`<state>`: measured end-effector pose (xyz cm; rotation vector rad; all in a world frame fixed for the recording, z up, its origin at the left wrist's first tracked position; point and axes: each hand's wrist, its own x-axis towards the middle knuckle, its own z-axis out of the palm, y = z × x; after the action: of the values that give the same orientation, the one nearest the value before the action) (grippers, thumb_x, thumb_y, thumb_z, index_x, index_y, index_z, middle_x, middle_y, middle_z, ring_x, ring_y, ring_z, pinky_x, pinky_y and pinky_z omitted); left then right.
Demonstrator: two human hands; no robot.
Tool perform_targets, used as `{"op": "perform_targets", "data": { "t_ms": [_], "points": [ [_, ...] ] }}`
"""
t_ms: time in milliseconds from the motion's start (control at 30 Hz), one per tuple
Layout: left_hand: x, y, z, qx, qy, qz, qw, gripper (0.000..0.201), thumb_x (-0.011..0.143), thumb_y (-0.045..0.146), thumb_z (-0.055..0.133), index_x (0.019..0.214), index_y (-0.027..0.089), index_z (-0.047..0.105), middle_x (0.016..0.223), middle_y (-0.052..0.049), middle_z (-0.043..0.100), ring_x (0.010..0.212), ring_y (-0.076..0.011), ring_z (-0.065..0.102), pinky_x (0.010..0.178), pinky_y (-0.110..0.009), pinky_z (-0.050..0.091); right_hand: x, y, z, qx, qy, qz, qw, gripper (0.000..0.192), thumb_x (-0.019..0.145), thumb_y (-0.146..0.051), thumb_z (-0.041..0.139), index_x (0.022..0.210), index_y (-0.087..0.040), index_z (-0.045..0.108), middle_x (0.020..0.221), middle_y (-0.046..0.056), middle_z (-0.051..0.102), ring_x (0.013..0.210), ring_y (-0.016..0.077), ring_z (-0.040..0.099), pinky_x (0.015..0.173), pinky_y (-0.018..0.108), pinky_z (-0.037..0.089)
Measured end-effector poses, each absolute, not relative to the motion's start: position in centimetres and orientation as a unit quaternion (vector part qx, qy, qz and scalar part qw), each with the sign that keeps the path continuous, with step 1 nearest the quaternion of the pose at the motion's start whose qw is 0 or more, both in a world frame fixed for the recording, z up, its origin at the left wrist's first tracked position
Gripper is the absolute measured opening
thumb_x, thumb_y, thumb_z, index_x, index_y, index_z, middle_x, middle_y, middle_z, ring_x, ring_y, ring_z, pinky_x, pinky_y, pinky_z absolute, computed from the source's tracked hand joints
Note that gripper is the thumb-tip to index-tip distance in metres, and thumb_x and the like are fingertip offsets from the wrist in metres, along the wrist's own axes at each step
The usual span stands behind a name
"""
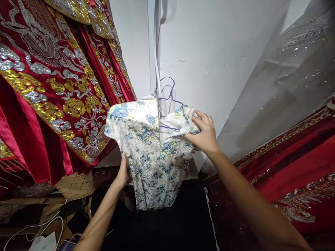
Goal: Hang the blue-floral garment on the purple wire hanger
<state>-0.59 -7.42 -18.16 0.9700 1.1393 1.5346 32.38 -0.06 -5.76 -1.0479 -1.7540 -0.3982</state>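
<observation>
A white blouse (149,157) with a blue and yellow floral print hangs on a thin purple wire hanger (171,92) against the wall. My right hand (205,132) grips the blouse at its right shoulder, where the fabric is bunched and part of the hanger shows. At the left side of the blouse, below the sleeve, is my left hand (123,172); its thumb lies along the edge and the other fingers are behind the cloth. The hanger's hook rises beside a pale vertical strip (157,62) on the wall.
Red garments with gold and silver sequin embroidery (70,101) hang at the left. Clear plastic covering (282,80) and another red embroidered garment (300,177) are at the right. A black surface (162,230) lies below, with white cables (59,219) at the lower left.
</observation>
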Motion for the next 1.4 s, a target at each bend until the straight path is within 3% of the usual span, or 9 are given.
{"op": "perform_targets", "data": {
  "t_ms": [100,200,300,400,500,600,900,1167,1400],
  "points": [
    [0.8,-8.5,-22.4,0.351,0.495,0.636,0.477,0.059,0.081,0.056,0.074,0.131,0.027,0.06,0.148,-0.007,0.057,0.15,-0.0279,0.036,0.126,-0.041,0.026,31.5,-1.5,-4.8,-0.396,-0.778,-0.128,0.471,0.057,0.072,-0.038,0.076,0.127,-0.027,0.067,0.148,0.011,0.052,0.13,0.0382,0.049,0.108,0.057,0.039],
    [2.3,-10.2,-24.6,0.26,0.514,0.656,0.487,0.058,0.083,0.044,0.076,0.134,0.026,0.057,0.148,-0.009,0.057,0.146,-0.0279,0.043,0.124,-0.041,0.029,30.9,-4.1,-5.4,-0.355,-0.815,-0.027,0.457,0.056,0.077,-0.034,0.073,0.132,-0.031,0.064,0.153,0.006,0.05,0.14,0.0369,0.043,0.114,0.06,0.032],
    [3.8,-12.0,-25.5,0.173,0.507,0.659,0.528,0.057,0.088,0.049,0.069,0.137,0.023,0.055,0.146,-0.012,0.059,0.14,-0.0283,0.05,0.121,-0.044,0.035,29.9,-7.2,-9.0,-0.321,-0.756,0.129,0.555,0.043,0.083,-0.035,0.07,0.126,-0.029,0.068,0.136,0.008,0.065,0.133,0.0339,0.052,0.114,0.056,0.035],
    [5.0,-13.5,-25.8,0.165,0.497,0.659,0.54,0.057,0.089,0.051,0.067,0.138,0.024,0.056,0.142,-0.011,0.062,0.141,-0.0261,0.05,0.121,-0.043,0.035,27.5,-9.9,-15.6,-0.389,-0.543,0.269,0.694,0.028,0.089,-0.044,0.062,0.107,-0.025,0.071,0.104,0.009,0.074,0.101,0.0291,0.067,0.093,0.048,0.051],
    [5.8,-14.4,-25.8,0.184,0.502,0.652,0.537,0.055,0.089,0.049,0.067,0.139,0.025,0.057,0.141,-0.01,0.063,0.144,-0.0258,0.045,0.123,-0.042,0.031,24.6,-11.3,-21.2,-0.488,-0.464,0.427,0.604,0.037,0.087,-0.058,0.062,0.076,-0.023,0.066,0.068,0.005,0.064,0.065,0.0226,0.058,0.064,0.038,0.048],
    [6.0,-15.0,-25.7,0.205,0.489,0.64,0.557,0.057,0.089,0.048,0.067,0.141,0.026,0.056,0.144,-0.009,0.061,0.144,-0.027,0.046,0.122,-0.044,0.032,22.5,-11.3,-22.8,-0.462,-0.517,0.534,0.485,0.052,0.089,-0.068,0.054,0.066,-0.022,0.059,0.058,0.004,0.057,0.056,0.0198,0.051,0.058,0.035,0.041],
    [6.2,-15.2,-25.9,0.171,0.509,0.642,0.547,0.057,0.09,0.048,0.065,0.139,0.023,0.051,0.146,-0.013,0.057,0.138,-0.0299,0.052,0.114,-0.044,0.044,23.1,-12.7,-19.3,-0.401,-0.584,0.535,0.46,0.039,0.098,-0.05,0.05,0.072,-0.022,0.055,0.065,0.001,0.053,0.063,0.0172,0.049,0.065,0.031,0.04],
    [7.2,-15.8,-25.1,0.391,0.605,0.689,0.085,0.04,0.088,0.034,0.069,0.123,0.027,0.051,0.134,-0.011,0.049,0.13,-0.0278,0.05,0.112,-0.044,0.04,23.8,-12.4,-20.1,-0.42,-0.566,0.544,0.455,0.025,0.092,-0.035,0.051,0.07,-0.022,0.053,0.062,0.0,0.055,0.059,0.0158,0.045,0.057,0.029,0.036],
    [10.6,-14.9,-23.1,0.574,0.534,0.545,0.297,0.009,0.095,0.034,0.054,0.098,0.026,0.057,0.095,-0.006,0.061,0.091,-0.0233,0.06,0.086,-0.037,0.05,22.4,-13.3,-20.2,-0.397,-0.573,0.596,0.399,0.03,0.091,-0.034,0.05,0.064,-0.021,0.049,0.051,-0.004,0.042,0.049,0.0119,0.037,0.052,0.028,0.027]
  ]
}}
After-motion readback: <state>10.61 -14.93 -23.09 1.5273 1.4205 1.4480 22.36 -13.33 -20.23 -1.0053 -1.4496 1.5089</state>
